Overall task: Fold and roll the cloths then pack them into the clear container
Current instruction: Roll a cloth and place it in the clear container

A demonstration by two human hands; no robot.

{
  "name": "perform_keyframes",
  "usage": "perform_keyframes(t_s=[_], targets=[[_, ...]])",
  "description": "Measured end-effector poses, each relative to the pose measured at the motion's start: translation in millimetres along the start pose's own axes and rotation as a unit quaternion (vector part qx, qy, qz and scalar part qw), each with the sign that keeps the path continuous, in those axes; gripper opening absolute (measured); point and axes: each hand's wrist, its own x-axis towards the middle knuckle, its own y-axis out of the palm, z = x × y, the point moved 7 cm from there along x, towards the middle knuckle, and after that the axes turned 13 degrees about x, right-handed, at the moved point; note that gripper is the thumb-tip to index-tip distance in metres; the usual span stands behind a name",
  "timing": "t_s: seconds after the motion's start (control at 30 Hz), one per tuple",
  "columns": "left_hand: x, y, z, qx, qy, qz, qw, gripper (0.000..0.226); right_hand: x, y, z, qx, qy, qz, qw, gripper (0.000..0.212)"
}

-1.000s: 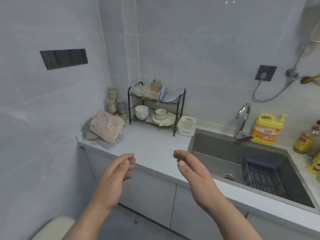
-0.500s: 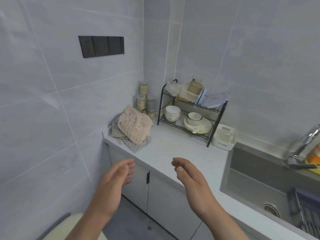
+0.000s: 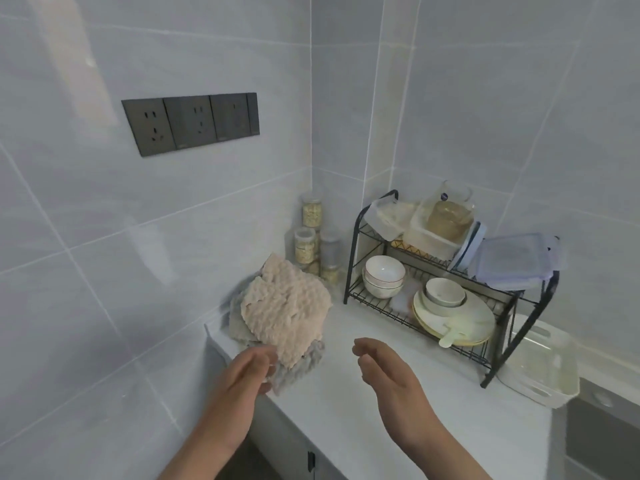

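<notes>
Cloth pile (image 3: 284,306) on counter's (image 3: 485,427) left end by the wall (image 3: 138,271); jars (image 3: 306,244) behind it in corner; dish rack (image 3: 433,263) right of pile; plastic bin (image 3: 540,372) right of rack, sink (image 3: 602,445) beyond.

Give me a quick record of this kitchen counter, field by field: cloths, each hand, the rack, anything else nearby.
cloths: piled on the counter by the left wall, beige one on top, grey ones beneath
left hand: open, at the pile's near edge; contact unclear
right hand: open, over the counter, holding nothing
dish rack: right of the pile; bowls and plates below, plastic containers above
jars: in the corner behind the pile
pale tub: right of the rack
</notes>
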Motion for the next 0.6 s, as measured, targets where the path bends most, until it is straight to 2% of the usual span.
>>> perform_keyframes(t_s=[0.3,0.43,0.6], targets=[[93.4,-6.9,-18.9,0.016,-0.01,-0.026,0.999,0.022,94.5,4.7,-0.5,-0.018,0.011,0.029,0.999,0.02],[135.9,-8.8,-27.2,0.06,0.009,-0.002,0.998,0.021,133.5,9.6,-10.6,-0.034,0.025,0.018,0.999,0.033],[197.6,-7.6,-7.1,0.137,-0.01,0.048,0.989,0.017,174.0,32.2,-39.4,-0.047,0.058,0.028,0.997,0.036]])
